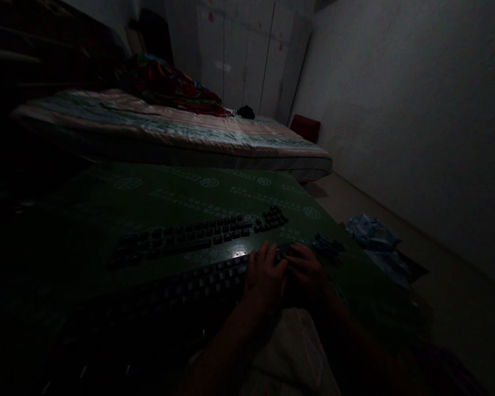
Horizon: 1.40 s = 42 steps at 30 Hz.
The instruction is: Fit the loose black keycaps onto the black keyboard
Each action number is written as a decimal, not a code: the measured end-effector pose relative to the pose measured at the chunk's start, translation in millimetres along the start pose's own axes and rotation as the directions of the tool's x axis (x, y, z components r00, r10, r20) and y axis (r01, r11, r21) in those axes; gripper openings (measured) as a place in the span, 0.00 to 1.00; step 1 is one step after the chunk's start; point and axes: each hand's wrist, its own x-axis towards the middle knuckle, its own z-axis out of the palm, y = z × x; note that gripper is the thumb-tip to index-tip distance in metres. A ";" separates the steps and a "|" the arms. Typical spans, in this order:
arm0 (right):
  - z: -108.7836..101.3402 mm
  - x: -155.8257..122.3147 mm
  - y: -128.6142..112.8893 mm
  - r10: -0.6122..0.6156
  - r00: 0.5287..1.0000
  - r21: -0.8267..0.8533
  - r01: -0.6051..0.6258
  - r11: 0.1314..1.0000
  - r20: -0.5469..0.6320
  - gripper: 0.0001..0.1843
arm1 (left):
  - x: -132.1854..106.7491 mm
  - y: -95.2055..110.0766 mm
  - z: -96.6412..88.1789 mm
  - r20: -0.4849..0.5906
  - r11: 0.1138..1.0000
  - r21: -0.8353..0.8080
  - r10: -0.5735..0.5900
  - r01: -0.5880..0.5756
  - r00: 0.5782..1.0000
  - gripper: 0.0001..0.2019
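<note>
A dark keyboard point(190, 286) lies along the near edge of a green-covered table point(190, 192). Both hands meet at its right end. My left hand point(266, 278) rests on the keyboard with its fingers stretched forward over the keys. My right hand point(307, 272) sits beside it, fingers curled in towards the left hand; the dim light hides whatever they hold. Behind the keyboard, loose black keycaps point(198, 236) are laid out in keyboard-shaped rows on the cover. A small bluish object point(325, 245) lies just right of my hands.
A bed point(169, 132) with a striped sheet and a colourful bundle stands behind the table. White wardrobe doors point(247, 55) fill the far wall. Crumpled blue cloth point(371, 234) lies on the floor to the right. A pale cloth point(289, 346) covers my lap.
</note>
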 end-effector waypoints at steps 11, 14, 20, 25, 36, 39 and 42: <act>-2.0 0.3 -14.1 0.083 0.991 0.066 -0.076 0.995 -0.107 0.10 | -1.0 -1.8 4.6 -0.022 1.000 -0.008 0.000 -0.001 1.000 0.12; -2.3 -0.7 -14.2 0.098 0.991 0.046 -0.094 0.995 -0.093 0.08 | -2.2 -1.8 5.1 -0.030 1.000 -0.012 -0.012 0.011 0.999 0.13; -4.7 -1.0 -17.7 0.107 0.990 0.030 -0.105 0.994 -0.089 0.07 | -2.8 -3.0 7.3 -0.046 1.000 -0.003 -0.011 0.011 0.999 0.12; -5.6 -0.8 -17.4 0.105 0.991 0.048 -0.101 0.994 -0.078 0.07 | -2.4 -2.7 4.6 -0.038 1.000 -0.010 -0.007 0.006 0.999 0.11; -6.5 -0.7 -16.0 0.111 0.992 0.065 -0.107 0.992 -0.059 0.07 | -1.3 -3.5 2.3 -0.022 0.995 -0.061 -0.079 0.078 0.997 0.17; -6.8 -0.3 -16.1 0.108 0.993 0.073 -0.104 0.992 -0.054 0.07 | -2.3 -4.1 2.5 -0.037 0.995 -0.069 -0.072 0.069 0.997 0.16; -6.5 -0.3 -15.5 0.115 0.992 0.083 -0.111 0.990 -0.054 0.07 | -3.0 -3.8 1.7 -0.021 0.996 -0.063 -0.067 0.066 0.998 0.16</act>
